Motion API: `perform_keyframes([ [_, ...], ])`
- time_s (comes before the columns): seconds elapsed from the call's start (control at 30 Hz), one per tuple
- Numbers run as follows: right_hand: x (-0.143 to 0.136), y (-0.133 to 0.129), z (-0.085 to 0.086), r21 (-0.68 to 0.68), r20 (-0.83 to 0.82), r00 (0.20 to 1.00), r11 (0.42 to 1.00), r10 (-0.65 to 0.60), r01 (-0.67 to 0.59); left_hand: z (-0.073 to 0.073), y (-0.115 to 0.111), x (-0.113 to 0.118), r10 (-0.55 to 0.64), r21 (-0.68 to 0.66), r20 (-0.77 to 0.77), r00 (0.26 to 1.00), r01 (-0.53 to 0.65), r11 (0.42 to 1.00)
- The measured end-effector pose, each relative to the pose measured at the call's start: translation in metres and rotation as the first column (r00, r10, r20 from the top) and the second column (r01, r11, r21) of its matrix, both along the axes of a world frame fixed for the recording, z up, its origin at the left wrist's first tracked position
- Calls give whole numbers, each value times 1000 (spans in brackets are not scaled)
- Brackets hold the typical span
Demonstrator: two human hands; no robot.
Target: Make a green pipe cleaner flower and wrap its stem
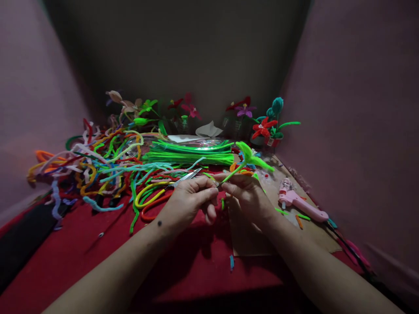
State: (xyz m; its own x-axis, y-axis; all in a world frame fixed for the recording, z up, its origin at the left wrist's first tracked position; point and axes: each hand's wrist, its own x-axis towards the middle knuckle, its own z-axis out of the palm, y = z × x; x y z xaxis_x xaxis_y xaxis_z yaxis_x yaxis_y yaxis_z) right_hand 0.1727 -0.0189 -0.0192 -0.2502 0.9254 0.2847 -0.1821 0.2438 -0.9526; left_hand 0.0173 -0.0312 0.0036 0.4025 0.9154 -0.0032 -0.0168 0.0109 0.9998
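Note:
A bright green pipe-cleaner flower (pixel 246 153) tilts up to the right, its stem running down between my two hands. My right hand (pixel 246 192) pinches the stem with thumb and fingertips. Close against it, my left hand (pixel 195 195) is closed at the stem's lower end, thumb pressed to the forefinger. The exact spot where the fingertips meet is partly hidden. Just beyond my left hand lie scissors (pixel 153 196) with yellow and red handles, blades pointing away to the right. Behind both hands lies a bundle of green pipe cleaners (pixel 190 152).
Loose colourful pipe cleaners (pixel 98 165) are heaped at the left. A pink glue gun (pixel 303 203) rests on a cardboard sheet (pixel 252 240) at the right, its cord trailing off. Finished flowers (pixel 263 127) stand along the back. A red cloth (pixel 183 270) covers the table.

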Motion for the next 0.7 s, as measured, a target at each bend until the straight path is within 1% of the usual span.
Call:
perform_keyframes([
  [0.1,0,-1,2,-11,-35,999,1000,-5,5,-2,3,-4,-131,-150,153,979,154,977],
  [0.2,-2,-2,2,-17,-98,994,999,49,-50,-7,5,-6,-206,-237,278,938,275,932],
  [0.3,-3,-2,1,-25,-166,981,994,104,-110,-9,4,-6,-216,-269,339,916,315,910],
  [0.4,-3,-2,-1,-46,-178,983,997,55,-65,-9,3,-4,-220,-256,316,923,306,917],
  [0.43,-3,-2,-2,-59,-167,985,997,33,-43,-8,4,-3,-226,-232,278,934,293,928],
  [0.5,-2,-1,-2,-73,-112,993,997,-30,22,-7,4,-1,-188,-151,135,973,208,966],
  [0.53,-2,-1,-1,-70,-69,995,996,-67,62,-7,5,-1,-133,-85,44,990,136,987],
  [0.57,-1,-1,-1,-62,-28,994,992,-108,106,-8,5,0,-50,6,-46,998,50,999],
  [0.6,0,0,0,-54,9,990,989,-140,140,-10,6,0,47,115,-127,991,-32,993],
  [0.63,0,0,1,-47,36,986,986,-160,162,-12,6,1,147,234,-179,973,-103,967],
  [0.67,0,0,1,-47,45,985,985,-165,167,-14,6,2,233,347,-208,950,-151,926],
  [0.7,0,0,2,-51,43,987,986,-157,159,-16,5,2,281,418,-229,932,-167,893],
])
